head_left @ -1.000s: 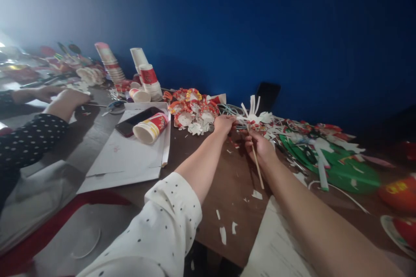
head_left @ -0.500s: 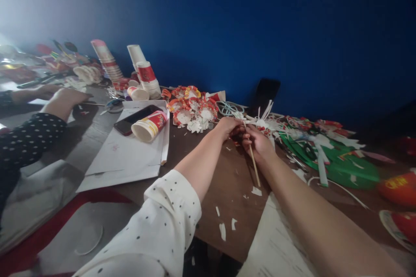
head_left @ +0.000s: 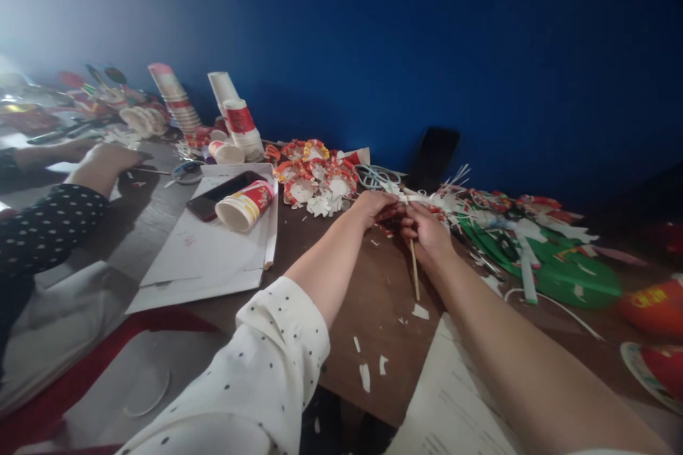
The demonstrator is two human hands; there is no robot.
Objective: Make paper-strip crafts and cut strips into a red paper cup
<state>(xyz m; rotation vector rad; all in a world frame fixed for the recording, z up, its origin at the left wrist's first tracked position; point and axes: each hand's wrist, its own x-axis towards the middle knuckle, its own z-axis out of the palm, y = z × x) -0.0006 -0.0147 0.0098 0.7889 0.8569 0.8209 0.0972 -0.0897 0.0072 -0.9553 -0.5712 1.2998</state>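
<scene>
Stick of slim pale wood (head_left: 415,274) clamped in right hand (head_left: 431,233) — left hand (head_left: 375,207) close beside, hold unclear; flat white paper strip (head_left: 417,197) beyond both.

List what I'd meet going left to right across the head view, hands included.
Black polka-dot sleeve, tall leaning stack of paper cups, red-and-yellow paper cup lying on its side, cluster of red-and-white cut paper, left hand, right hand holding a thin pale stick, flat green disc.

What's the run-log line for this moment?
left hand: at white paper strip | right hand: gripping thin stick | table: white scraps, green disc to the right
</scene>
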